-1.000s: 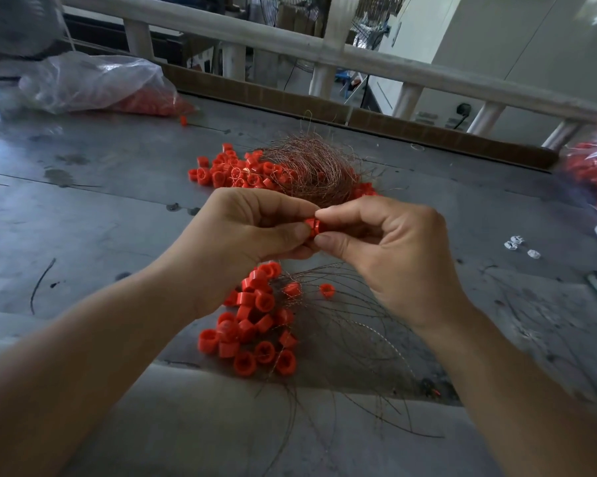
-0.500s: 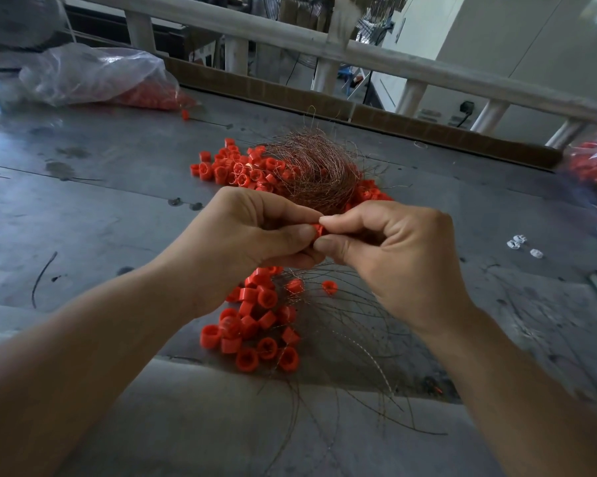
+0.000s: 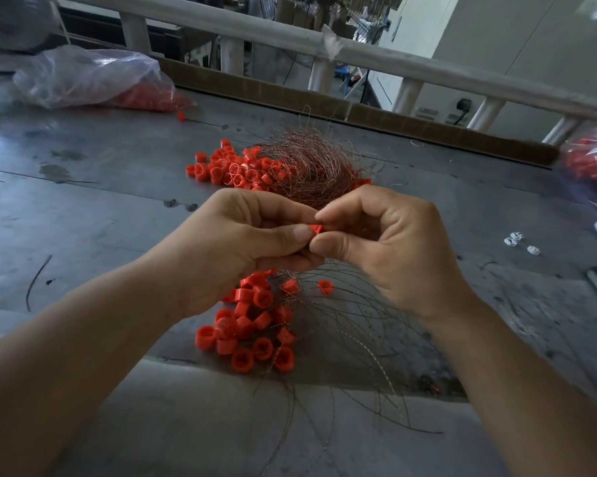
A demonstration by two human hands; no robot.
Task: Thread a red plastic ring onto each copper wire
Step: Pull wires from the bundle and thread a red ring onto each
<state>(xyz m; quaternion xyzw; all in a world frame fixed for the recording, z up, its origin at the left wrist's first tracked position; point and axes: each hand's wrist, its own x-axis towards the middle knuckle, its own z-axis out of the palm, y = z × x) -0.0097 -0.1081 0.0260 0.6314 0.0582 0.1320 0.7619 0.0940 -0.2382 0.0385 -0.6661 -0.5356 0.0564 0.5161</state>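
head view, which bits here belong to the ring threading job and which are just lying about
Job: red ring pinched between left hand and right hand; near ring pile; far ring pile; copper wire tangle.
Lying about: small white pieces; railing; wall socket.

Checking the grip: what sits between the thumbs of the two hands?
One red ring, pinched from both sides by the left hand and the right hand, as the head view shows.

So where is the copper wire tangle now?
In the head view the copper wire tangle lies at centre, just beyond the left hand and right hand, with a pile of red rings along its left edge.
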